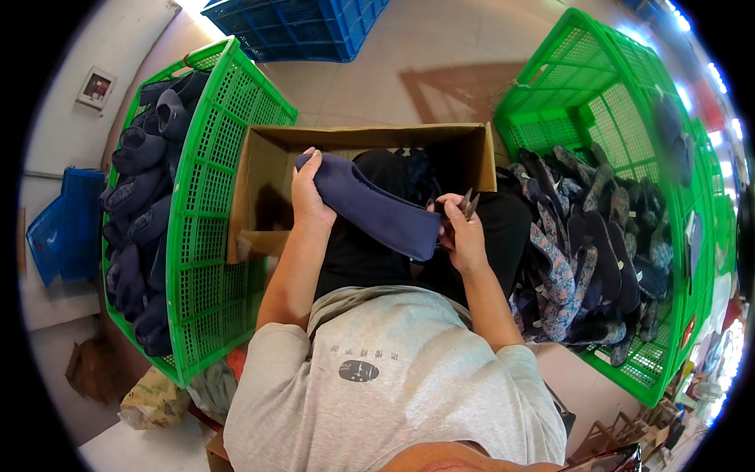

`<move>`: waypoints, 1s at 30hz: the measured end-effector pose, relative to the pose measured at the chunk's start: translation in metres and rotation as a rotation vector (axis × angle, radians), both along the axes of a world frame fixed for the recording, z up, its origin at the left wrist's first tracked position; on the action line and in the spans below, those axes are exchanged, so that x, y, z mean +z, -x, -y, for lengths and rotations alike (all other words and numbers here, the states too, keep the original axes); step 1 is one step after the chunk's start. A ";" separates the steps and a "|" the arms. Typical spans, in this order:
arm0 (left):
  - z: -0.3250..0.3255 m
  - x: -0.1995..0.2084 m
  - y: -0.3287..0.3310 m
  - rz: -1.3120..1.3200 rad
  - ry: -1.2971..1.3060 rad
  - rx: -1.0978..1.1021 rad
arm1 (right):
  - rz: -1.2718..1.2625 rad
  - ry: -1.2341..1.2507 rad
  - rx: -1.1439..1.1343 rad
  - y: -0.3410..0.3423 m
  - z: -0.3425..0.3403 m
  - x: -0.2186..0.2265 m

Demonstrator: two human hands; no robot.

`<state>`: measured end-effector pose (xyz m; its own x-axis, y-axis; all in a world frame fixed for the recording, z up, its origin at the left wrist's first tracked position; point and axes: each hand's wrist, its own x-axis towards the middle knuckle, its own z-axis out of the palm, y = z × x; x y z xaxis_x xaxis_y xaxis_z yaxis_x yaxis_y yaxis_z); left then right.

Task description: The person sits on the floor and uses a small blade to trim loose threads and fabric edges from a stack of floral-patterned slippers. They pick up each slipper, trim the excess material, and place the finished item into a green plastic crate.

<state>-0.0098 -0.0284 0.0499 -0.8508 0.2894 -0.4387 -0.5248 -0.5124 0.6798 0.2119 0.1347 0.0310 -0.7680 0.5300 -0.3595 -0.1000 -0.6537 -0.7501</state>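
My left hand (311,189) is closed on the upper left end of a long, curved navy fabric shoe piece (373,206), thumb on top. The piece hangs slantwise over my lap, its wider end low and to the right. At that end, my right hand (462,234) is closed around small dark thread snips (469,204), whose pointed blades stick up past the fingers. Some right fingertips are against or just behind the fabric edge; their exact grip is hidden.
An open cardboard box (370,135) stands before me around my knees, with dark fabric inside. A green crate (228,197) of navy shoe pieces is at left; another green crate (578,63) at right holds floral and navy ones. Beyond is a blue crate (295,30).
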 end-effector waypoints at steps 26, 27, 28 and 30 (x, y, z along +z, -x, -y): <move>0.011 0.012 -0.053 0.101 0.048 -0.358 | -0.049 0.008 -0.302 -0.022 -0.059 -0.058; 0.018 0.016 -0.047 0.003 0.161 -0.532 | -0.035 0.002 -0.253 -0.028 -0.070 -0.059; 0.028 0.019 -0.042 -0.093 0.278 -0.701 | 0.024 0.000 -0.219 -0.028 -0.075 -0.050; 0.040 0.021 -0.039 -0.203 0.471 -0.900 | 0.094 0.015 0.014 -0.040 -0.094 -0.047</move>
<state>0.0288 -0.0685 0.0705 -0.4748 0.6912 -0.5449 -0.4353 0.3536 0.8279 0.2514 0.2285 -0.0156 -0.7375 0.5139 -0.4381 -0.0205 -0.6655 -0.7461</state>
